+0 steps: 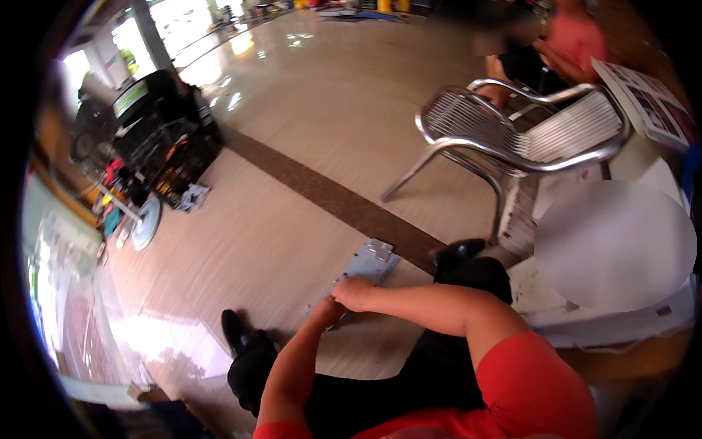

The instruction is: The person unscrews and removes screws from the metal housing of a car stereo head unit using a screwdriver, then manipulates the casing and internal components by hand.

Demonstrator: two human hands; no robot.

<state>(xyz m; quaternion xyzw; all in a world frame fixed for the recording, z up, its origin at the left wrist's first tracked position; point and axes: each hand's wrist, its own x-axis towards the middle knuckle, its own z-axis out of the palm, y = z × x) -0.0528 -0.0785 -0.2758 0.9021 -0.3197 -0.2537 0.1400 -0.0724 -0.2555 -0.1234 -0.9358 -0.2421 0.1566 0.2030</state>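
Note:
A flat, silver-grey metal panel [362,265] with a small raised block at its far end lies at or just above the floor between my feet. Over its near part my two hands come together. My right hand [354,293] is closed, its fingers curled, and it touches or nearly touches the left. My left hand [328,312] is closed too, just below and left of it. Whatever they grip is hidden by the hands and too small to tell. Part of the panel is covered by them.
A metal armchair [523,135] stands ahead right, with a person in a pink-red shirt [578,40] behind it. At right is a white table [614,322]. Crates and black equipment [157,132] and a round-based stand [147,224] are at left. A brown strip [322,190] crosses the floor.

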